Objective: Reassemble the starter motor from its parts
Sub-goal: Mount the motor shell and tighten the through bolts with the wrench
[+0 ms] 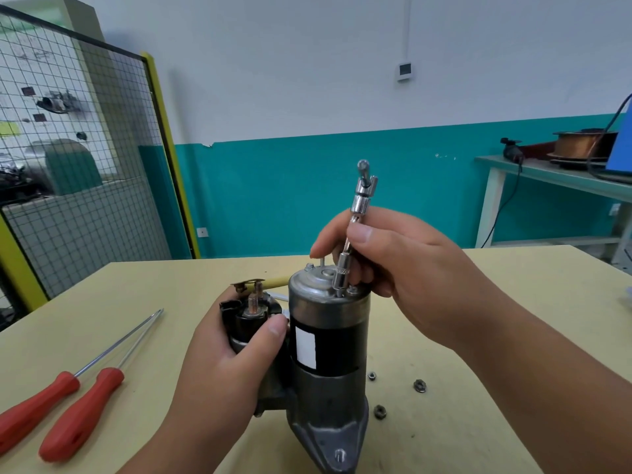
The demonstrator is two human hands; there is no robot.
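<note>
Squarely upright on the yellow tabletop [444,432] stands the starter motor [330,343]. The left hand [222,371] grips its black solenoid [251,323], thumb across the cap. The right hand [410,268] pinches a chrome socket driver [360,200] in curled fingers [359,234], its socket set on what looks like a through-bolt at the silver end cap. Three loose nuts [419,385] lie just right of the motor; two red-handled screwdrivers [78,408] lie to the left.

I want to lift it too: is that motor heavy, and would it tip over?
Probably heavy for its size: the starter motor looks all metal. It might tip: it stands tall on a narrow end, and the left hand grips its side.
</note>
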